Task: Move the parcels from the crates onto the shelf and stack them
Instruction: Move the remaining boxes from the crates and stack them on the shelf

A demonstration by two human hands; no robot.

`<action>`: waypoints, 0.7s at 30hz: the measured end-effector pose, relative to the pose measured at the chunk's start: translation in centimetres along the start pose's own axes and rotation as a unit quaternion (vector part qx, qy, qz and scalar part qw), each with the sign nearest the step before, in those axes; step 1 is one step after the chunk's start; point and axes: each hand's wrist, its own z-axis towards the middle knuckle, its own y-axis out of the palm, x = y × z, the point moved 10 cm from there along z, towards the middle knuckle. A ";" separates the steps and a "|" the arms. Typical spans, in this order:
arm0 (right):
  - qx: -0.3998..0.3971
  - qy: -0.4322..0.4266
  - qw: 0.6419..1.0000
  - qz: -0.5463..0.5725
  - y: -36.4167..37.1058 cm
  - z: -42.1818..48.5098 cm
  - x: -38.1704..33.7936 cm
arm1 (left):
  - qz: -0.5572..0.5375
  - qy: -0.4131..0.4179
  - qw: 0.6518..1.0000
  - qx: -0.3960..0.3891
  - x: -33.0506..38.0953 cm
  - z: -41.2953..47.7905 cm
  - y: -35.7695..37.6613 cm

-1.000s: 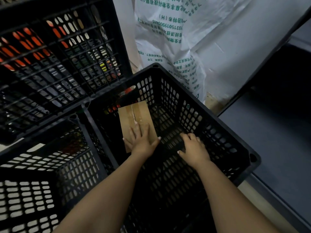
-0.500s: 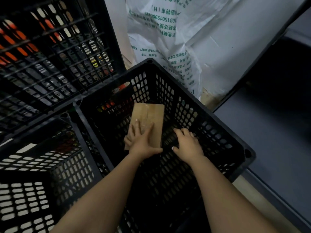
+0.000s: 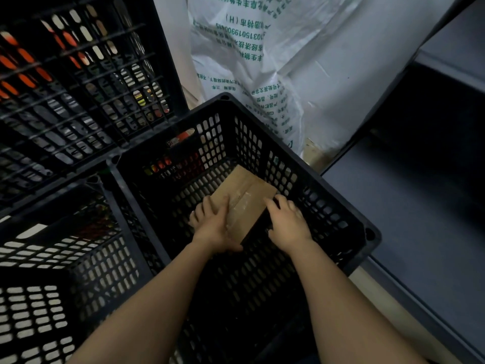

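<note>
A brown cardboard parcel (image 3: 245, 195) with clear tape along its top is tilted inside the black plastic crate (image 3: 338, 195) in the middle of the view. My left hand (image 3: 214, 224) holds the parcel's near left side, fingers over the top and thumb at its near end. My right hand (image 3: 287, 223) grips the parcel's right edge with curled fingers. The dark grey shelf (image 3: 409, 211) lies to the right of the crate, and the part in view holds nothing.
A second black crate (image 3: 52, 258) stands to the left, and another crate (image 3: 78, 88) is stacked behind it. A white printed plastic sack (image 3: 288, 61) leans behind the middle crate. A strip of pale floor (image 3: 388, 306) runs between crate and shelf.
The parcel has turned clockwise, risen off the crate floor and shifted right. My right hand moved from the crate floor onto the parcel's right edge. My left hand stayed on the parcel.
</note>
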 end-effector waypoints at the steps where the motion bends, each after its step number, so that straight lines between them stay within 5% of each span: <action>1: -0.005 -0.012 1.000 -0.010 0.0 0.1 -0.3 | 0.033 0.023 0.999 0.005 0.6 0.0 -0.3; 8: 0.013 -0.055 0.997 -0.061 -1.2 -0.2 -2.0 | 0.192 0.141 0.969 0.067 4.0 -1.4 -3.1; 21: 0.094 -0.127 0.979 -0.128 -10.8 -5.7 -8.0 | 0.249 0.261 0.921 0.144 5.7 -11.0 -11.9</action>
